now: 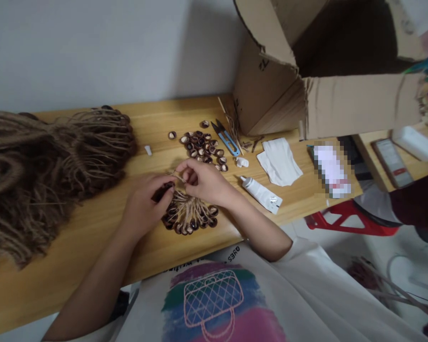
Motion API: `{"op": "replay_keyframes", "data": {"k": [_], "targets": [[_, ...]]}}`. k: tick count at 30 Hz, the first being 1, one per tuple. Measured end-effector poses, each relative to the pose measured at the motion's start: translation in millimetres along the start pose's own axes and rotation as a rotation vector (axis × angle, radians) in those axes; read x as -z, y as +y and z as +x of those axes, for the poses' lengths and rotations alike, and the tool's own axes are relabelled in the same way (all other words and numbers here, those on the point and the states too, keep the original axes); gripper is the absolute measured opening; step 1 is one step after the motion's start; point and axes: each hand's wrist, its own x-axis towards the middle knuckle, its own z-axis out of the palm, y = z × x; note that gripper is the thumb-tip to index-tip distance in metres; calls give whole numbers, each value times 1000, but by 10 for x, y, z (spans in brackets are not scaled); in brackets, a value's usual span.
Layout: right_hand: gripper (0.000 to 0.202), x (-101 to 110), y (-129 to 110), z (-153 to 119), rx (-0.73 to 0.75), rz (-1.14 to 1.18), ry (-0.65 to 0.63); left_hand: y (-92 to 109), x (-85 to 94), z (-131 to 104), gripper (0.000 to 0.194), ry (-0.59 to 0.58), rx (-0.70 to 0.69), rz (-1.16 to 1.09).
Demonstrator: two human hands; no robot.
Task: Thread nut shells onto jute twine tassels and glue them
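Observation:
My left hand (pixel 148 202) is closed around a dark brown piece at the upper left of a fanned bundle of cords (pixel 189 209), which has brown shell-like pieces at its lower ends. Fingers bent, my right hand (pixel 203 180) pinches a thin cord (pixel 178 176) that runs toward my left hand. Beyond the hands lies a pile of loose brown and cream pieces (pixel 199 145). Blue thread snips (pixel 230 142) rest to the right of that pile. A white tube (pixel 262 194) with its nozzle uncovered lies right of my right wrist.
Large bundles of brown cord (pixel 57 156) cover the table's left part. A cardboard box (pixel 274 90) stands at the back right. White tissue (pixel 280 161), a small white cap (pixel 148 150) and a blurred phone (pixel 331 170) lie on the wooden table (pixel 153 256).

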Motion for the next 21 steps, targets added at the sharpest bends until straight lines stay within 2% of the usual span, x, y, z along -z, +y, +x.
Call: {"op": "replay_keyframes", "data": {"k": [5, 16, 21], "targets": [[36, 9, 40, -1, 19, 94, -25, -13, -17, 12, 19, 39, -81, -3], [35, 94, 94, 17, -88, 341, -7, 15, -28, -5, 19, 56, -43, -30], [36, 118, 105, 15, -81, 423, -51, 2, -43, -7, 18, 86, -91, -36]]}}
